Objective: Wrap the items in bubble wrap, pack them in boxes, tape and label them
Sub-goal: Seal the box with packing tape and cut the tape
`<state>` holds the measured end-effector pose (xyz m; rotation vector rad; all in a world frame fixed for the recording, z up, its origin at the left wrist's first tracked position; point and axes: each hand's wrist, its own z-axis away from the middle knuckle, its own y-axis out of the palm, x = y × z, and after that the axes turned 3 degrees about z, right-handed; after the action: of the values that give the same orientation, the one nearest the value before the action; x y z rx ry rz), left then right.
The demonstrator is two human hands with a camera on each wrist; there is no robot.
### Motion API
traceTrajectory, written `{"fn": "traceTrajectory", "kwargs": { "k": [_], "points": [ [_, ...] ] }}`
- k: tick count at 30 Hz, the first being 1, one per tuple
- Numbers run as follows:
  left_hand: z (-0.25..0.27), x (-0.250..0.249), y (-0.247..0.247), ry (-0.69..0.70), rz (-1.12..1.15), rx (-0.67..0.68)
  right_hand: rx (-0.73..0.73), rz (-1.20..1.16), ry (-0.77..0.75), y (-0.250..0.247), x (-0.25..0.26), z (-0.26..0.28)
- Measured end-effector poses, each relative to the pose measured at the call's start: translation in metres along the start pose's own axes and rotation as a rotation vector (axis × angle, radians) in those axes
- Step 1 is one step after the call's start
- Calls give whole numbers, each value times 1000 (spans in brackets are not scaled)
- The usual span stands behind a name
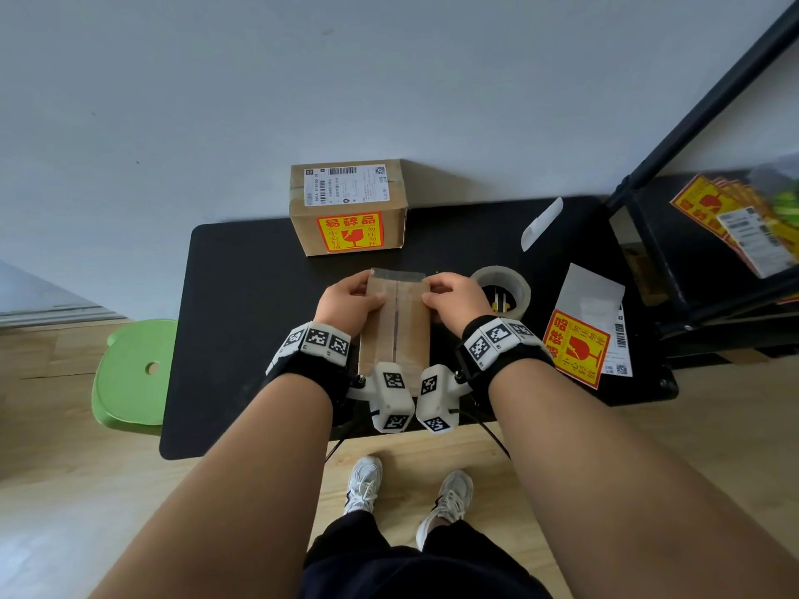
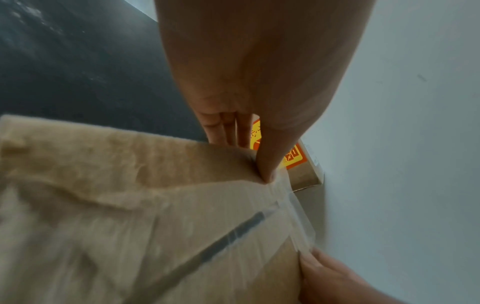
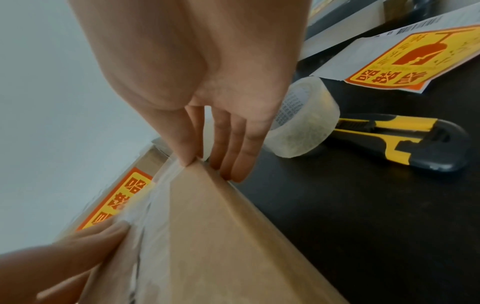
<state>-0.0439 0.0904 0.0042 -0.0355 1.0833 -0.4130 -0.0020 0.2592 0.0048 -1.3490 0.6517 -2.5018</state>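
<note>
Tape being pressed onto box, centre frame.
Left hand and right hand are flanking its upper end, fingers straight, thumbs pressing down.

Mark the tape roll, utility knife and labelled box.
tape roll (image 3: 306, 127): right wrist view, outer band.
utility knife (image 3: 405, 142): right wrist view, mid handle.
labelled box (image 1: 350, 233): head view, fragile sticker on its front face.

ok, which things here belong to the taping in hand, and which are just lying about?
In use: left hand, right hand, unlabelled box, tape strip across its far edge.
Lying about: tape roll, utility knife, finished labelled box, loose fragile sticker, green stool.
</note>
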Motion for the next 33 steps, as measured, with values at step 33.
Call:
{"fn": "traceTrajectory", "kwargs": {
  "k": [33],
  "points": [
    [-6, 2, 11, 130, -584, 15, -2, 315, -152, 5, -5, 0]
  ]
}}
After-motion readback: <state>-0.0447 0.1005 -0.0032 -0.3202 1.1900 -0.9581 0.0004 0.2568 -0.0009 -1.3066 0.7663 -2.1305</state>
